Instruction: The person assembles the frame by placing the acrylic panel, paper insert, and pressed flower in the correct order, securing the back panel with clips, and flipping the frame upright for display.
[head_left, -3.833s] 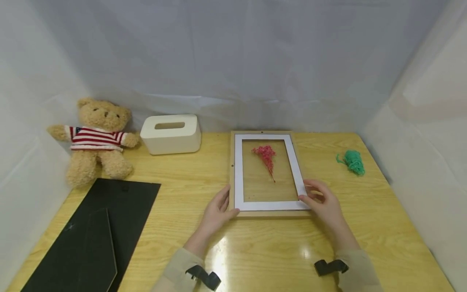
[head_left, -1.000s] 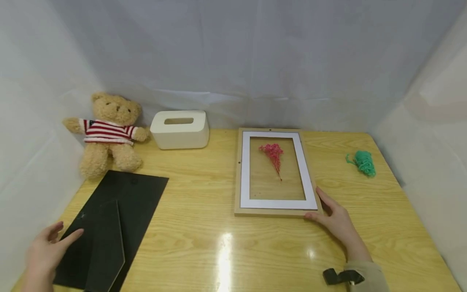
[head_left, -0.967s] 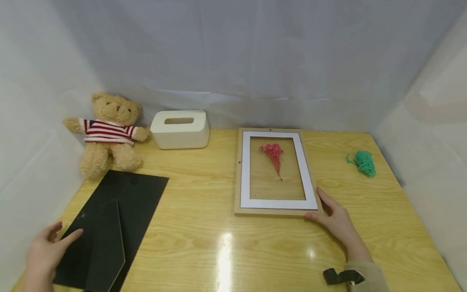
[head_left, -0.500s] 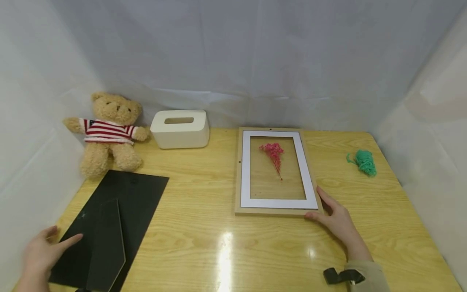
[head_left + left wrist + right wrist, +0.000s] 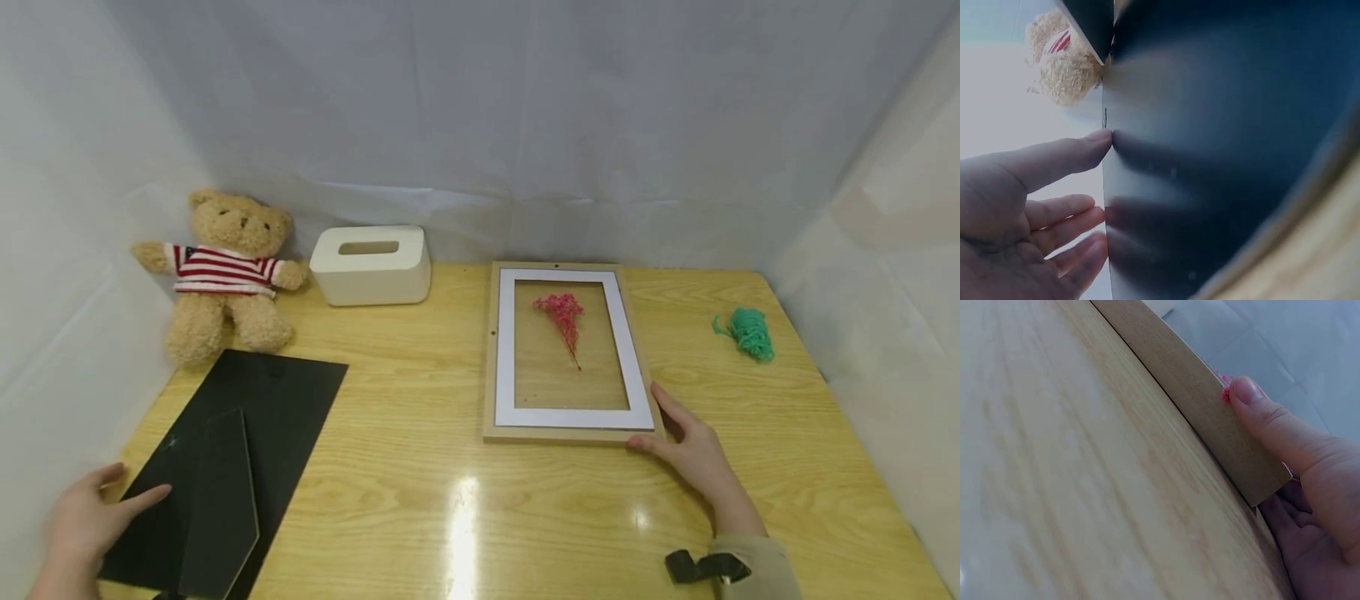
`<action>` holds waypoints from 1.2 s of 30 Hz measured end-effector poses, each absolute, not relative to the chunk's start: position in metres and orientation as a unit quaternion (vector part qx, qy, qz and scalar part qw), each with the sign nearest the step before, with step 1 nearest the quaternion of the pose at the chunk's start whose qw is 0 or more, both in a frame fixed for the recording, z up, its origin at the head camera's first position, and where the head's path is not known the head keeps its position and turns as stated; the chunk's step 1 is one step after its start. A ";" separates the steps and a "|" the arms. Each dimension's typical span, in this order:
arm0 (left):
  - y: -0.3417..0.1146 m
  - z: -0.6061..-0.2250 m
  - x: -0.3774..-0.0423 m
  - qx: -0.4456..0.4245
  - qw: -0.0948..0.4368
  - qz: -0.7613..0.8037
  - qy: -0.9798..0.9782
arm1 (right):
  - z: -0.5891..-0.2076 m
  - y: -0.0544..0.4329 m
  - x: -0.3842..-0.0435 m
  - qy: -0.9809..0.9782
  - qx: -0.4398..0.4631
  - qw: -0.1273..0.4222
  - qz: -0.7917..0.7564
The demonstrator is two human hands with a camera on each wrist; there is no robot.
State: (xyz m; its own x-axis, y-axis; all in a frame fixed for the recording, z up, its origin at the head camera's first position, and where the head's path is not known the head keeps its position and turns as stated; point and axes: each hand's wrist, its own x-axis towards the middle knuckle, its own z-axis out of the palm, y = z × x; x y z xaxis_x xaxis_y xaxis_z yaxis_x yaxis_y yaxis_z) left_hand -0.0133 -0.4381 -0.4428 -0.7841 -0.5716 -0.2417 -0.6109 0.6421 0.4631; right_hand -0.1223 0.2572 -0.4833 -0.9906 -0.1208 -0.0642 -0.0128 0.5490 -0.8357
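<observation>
The black backing board [image 5: 300, 392] looks stiff and light, best held by its edge, where the spread left hand [image 5: 86, 517] touches; the right hand [image 5: 697, 457] grips the picture frame [image 5: 555, 435].

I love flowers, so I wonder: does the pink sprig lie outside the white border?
No, the head view shows the white border surrounding the pink sprig on all four sides.
</observation>
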 end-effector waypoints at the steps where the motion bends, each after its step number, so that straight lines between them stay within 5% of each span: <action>1: -0.437 -0.443 -0.014 -0.324 0.036 0.269 0.906 | -0.483 0.257 -0.122 0.879 -0.038 0.057 -0.473; 25: -0.377 -0.431 -0.038 -0.229 0.085 0.318 0.916 | -0.482 0.256 -0.124 0.883 -0.044 0.050 -0.464; 36: -0.339 -0.434 -0.049 -0.170 0.044 0.310 0.934 | -0.482 0.258 -0.124 0.887 -0.040 0.055 -0.458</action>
